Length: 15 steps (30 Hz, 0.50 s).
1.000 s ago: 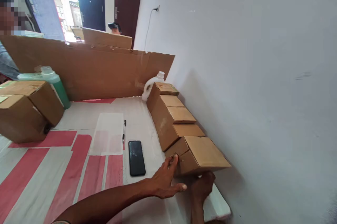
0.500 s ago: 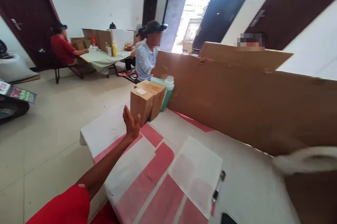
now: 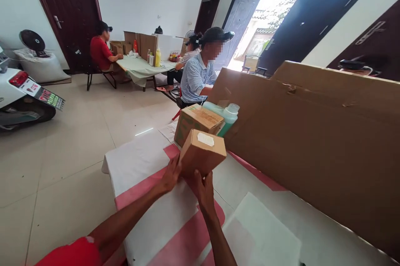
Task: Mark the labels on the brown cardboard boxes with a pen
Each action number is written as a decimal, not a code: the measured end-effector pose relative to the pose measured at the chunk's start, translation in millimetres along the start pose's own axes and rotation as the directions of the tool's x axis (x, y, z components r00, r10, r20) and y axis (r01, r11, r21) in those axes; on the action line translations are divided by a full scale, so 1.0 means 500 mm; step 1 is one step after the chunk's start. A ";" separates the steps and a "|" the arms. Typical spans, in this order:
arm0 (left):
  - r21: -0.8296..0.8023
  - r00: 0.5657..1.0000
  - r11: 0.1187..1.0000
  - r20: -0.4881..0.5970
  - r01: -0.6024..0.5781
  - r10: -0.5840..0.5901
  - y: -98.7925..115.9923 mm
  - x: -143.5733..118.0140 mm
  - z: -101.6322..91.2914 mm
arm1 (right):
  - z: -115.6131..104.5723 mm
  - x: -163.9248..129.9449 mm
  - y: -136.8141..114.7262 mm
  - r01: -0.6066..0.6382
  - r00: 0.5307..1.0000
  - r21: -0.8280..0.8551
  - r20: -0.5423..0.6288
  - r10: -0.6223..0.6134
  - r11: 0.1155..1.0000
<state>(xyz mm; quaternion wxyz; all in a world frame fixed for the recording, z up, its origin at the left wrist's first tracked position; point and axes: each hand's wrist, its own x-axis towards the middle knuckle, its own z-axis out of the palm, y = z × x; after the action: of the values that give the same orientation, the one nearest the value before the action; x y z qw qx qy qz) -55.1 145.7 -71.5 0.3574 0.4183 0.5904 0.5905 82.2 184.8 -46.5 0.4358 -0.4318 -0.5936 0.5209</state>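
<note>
A small closed cardboard box (image 3: 203, 152) with a white sticker on top is held between both hands over the table. My left hand (image 3: 170, 174) grips its left lower side. My right hand (image 3: 203, 189) holds it from below at the near edge. A second, larger cardboard box (image 3: 197, 121) stands just behind it on the table. A green bottle with a pale cap (image 3: 227, 117) lies behind that box.
A tall cardboard screen (image 3: 312, 141) runs along the table's far side. The table (image 3: 140, 162) has a white and pink cloth, with a white sheet (image 3: 265, 232) near me. Several seated people work at tables beyond. A scooter (image 3: 21, 99) stands at the left.
My view swung left from the row of boxes by the wall. My left hand reached to the boxes at the table's left end, and both hands now hold the smaller box lifted toward me.
</note>
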 end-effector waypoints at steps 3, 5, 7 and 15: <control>0.089 0.994 0.996 0.109 -0.009 -0.001 -0.008 -0.159 0.023 | -0.073 -0.088 0.021 -0.087 0.992 -0.001 -0.087 0.086 0.996; 0.175 0.975 0.980 0.214 -0.095 0.057 0.003 -0.263 0.036 | -0.133 -0.146 0.034 -0.112 0.981 0.053 -0.152 0.119 0.992; 0.264 0.934 0.937 0.332 -0.229 0.135 0.023 -0.347 0.043 | -0.188 -0.192 0.044 -0.153 0.969 0.119 -0.177 0.173 0.981; 0.434 0.742 0.628 0.549 -0.646 0.385 0.093 -0.365 0.063 | -0.263 -0.263 0.038 -0.395 0.917 0.091 -0.019 0.398 0.914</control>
<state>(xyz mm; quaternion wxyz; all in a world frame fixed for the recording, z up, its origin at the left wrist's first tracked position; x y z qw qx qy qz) 49.3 -11.0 -39.9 0.1302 0.7757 0.5086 0.3503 243.1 91.0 -64.3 0.3501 -0.5338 -0.4628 0.6151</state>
